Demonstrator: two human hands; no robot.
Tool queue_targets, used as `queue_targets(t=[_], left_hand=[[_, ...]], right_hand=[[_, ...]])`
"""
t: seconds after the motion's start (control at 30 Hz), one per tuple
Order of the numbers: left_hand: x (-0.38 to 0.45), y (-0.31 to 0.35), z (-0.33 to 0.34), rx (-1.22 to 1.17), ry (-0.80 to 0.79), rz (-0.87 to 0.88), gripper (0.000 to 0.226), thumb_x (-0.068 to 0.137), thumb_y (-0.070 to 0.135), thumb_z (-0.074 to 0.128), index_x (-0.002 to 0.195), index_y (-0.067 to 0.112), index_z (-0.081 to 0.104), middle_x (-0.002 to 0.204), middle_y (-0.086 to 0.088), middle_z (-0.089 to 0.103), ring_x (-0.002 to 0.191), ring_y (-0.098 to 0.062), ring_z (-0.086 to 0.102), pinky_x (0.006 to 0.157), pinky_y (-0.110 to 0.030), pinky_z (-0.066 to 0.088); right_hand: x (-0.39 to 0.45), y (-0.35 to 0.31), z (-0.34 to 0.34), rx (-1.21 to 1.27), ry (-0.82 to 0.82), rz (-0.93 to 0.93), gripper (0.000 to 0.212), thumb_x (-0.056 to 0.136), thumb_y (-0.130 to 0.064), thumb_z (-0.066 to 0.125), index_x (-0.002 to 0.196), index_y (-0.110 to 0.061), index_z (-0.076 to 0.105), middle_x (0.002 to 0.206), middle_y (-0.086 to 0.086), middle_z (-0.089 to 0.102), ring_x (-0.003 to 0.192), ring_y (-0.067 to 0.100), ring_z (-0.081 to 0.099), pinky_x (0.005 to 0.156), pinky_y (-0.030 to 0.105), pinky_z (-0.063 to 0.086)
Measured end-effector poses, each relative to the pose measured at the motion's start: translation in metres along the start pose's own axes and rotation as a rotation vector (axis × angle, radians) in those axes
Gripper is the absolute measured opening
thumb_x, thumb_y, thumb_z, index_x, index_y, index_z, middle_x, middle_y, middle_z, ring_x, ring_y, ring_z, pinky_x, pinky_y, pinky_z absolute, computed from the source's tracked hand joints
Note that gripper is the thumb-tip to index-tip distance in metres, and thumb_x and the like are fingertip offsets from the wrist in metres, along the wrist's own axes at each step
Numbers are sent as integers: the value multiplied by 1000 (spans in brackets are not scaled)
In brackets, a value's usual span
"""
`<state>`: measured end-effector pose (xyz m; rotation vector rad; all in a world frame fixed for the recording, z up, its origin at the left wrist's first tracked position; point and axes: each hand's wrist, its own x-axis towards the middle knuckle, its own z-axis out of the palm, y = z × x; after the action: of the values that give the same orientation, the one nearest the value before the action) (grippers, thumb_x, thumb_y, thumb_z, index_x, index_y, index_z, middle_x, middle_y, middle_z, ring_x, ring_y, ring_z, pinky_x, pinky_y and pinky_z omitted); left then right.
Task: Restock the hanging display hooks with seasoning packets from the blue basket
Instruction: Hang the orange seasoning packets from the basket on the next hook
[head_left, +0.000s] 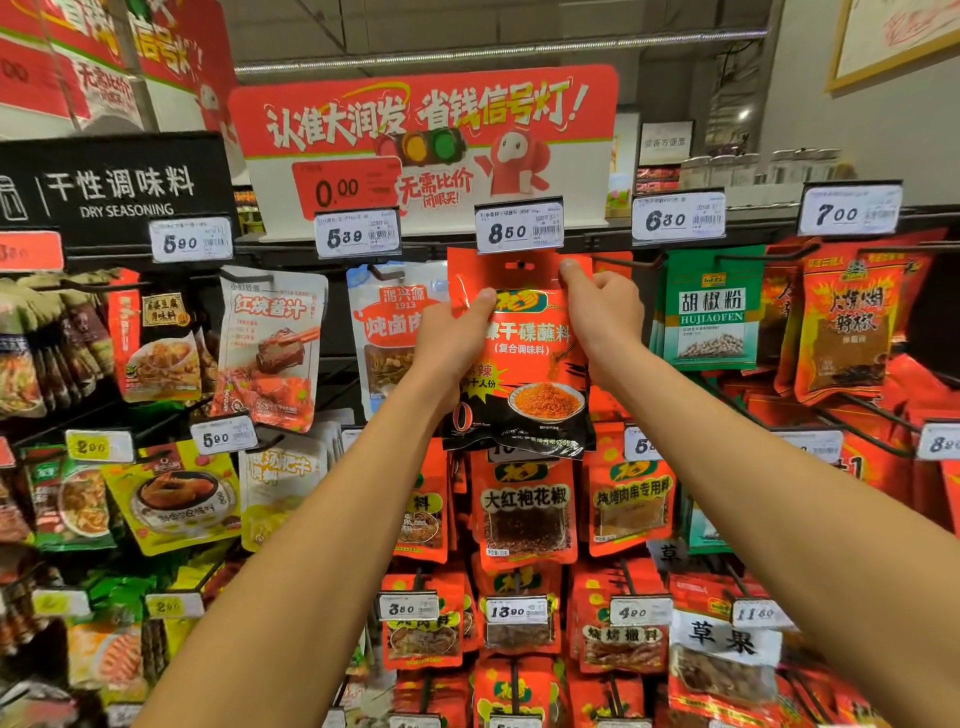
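Observation:
An orange-red seasoning packet (530, 358) with a black lower band is held up against the top row of the display, just under the 8.50 price tag (519, 224). My left hand (452, 338) grips its left edge, thumb on the front. My right hand (602, 306) pinches its upper right corner, near the hang hole (519, 265). The hook behind the packet is hidden. The blue basket is out of view.
Hooks with hanging packets fill the wall: a green pepper-powder pack (711, 312) to the right, a white stew-spice pack (389, 332) to the left, red packs below (524, 509). Black hook rods (862, 415) jut out at the right. A red promo sign (426, 145) stands above.

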<state>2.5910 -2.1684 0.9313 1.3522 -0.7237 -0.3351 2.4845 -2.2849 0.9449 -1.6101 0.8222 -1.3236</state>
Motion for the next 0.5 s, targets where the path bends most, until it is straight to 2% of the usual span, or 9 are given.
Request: queue_targets(t=[0.17, 0.27, 0.3, 0.37, 0.43, 0.5], left_hand=[[1, 0, 1, -3, -7, -16, 21, 98, 40, 63, 97, 18, 63, 71, 6, 77, 63, -13, 76, 48, -23, 56], [-1, -9, 0, 79, 40, 72, 29, 94, 50, 63, 98, 22, 68, 85, 2, 79, 78, -17, 77, 73, -39, 63], [-3, -14, -3, 159, 73, 142, 37, 91, 56, 61, 102, 22, 69, 95, 4, 78, 87, -16, 75, 82, -42, 61], [-11, -30, -13, 343, 93, 245, 59, 84, 68, 56, 122, 25, 64, 118, 9, 67, 106, -13, 65, 94, -40, 53], [-17, -47, -27, 333, -54, 209, 65, 82, 66, 60, 135, 30, 56, 129, 8, 63, 115, -13, 63, 98, -37, 50], [-17, -60, -37, 204, -200, 91, 47, 87, 53, 69, 128, 32, 60, 125, 7, 70, 107, -9, 70, 93, -32, 54]], right_hand=[[1, -1, 0, 9, -9, 30, 36, 93, -50, 57, 75, -19, 55, 85, 7, 74, 80, 24, 70, 70, 40, 55], [-4, 5, -4, 28, -72, 19, 38, 95, -54, 57, 81, -19, 59, 85, 3, 73, 79, 19, 71, 67, 38, 54], [-8, 10, -7, 46, -119, 6, 35, 95, -55, 58, 88, -21, 61, 87, -1, 73, 80, 15, 71, 68, 35, 53], [-20, 27, -17, 78, -238, -14, 30, 95, -50, 61, 107, -23, 63, 97, -8, 72, 82, 6, 72, 70, 26, 55], [-34, 48, -25, 95, -352, -11, 24, 95, -41, 65, 113, -24, 63, 103, -12, 71, 80, -4, 71, 66, 13, 52], [-41, 64, -25, 93, -394, -2, 13, 96, -35, 66, 107, -29, 65, 105, -11, 73, 86, 0, 72, 72, 18, 53]])
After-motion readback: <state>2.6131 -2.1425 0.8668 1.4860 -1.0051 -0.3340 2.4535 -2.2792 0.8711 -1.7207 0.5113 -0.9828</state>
